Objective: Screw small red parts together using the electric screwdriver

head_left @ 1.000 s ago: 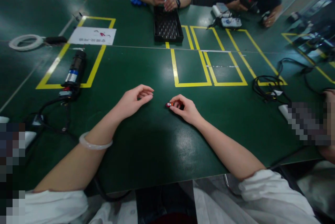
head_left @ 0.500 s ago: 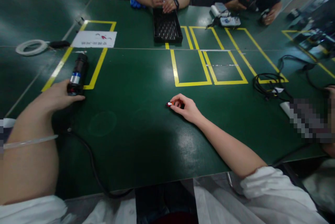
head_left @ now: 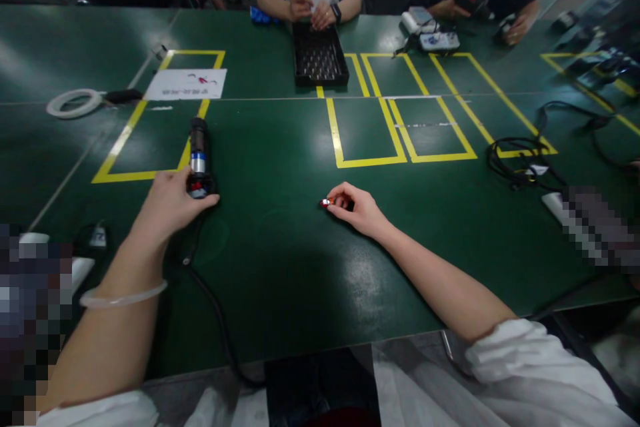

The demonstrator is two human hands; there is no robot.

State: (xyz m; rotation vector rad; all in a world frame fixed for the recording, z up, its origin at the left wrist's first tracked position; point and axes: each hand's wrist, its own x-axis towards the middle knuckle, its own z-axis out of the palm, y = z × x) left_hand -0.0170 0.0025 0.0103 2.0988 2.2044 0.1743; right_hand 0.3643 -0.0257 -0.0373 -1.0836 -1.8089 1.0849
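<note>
On the left, my left hand [head_left: 167, 207] is wrapped round the rear end of a black cylindrical device [head_left: 199, 150] with a silver and blue band. The device points away from me, just right of the yellow tape outline. A black cable [head_left: 217, 307] runs near that hand toward the table's front edge; where it joins is hidden. At the middle of the table, my right hand [head_left: 356, 206] pinches a small red and silver piece [head_left: 325, 203] between thumb and fingertips, low over the green surface. Its exact kind is too small to make out.
A black tray [head_left: 321, 57] with several small metal pieces stands before a co-worker opposite. A paper sheet [head_left: 186, 84], a white coil [head_left: 74, 104] and yellow tape outlines [head_left: 373, 162] lie farther off. A black cable bundle [head_left: 515, 154] rests at right.
My left hand has moved right with the black cylindrical device, carrying it from inside the tape outline to past its right side. My right hand stays in place with the small piece.
</note>
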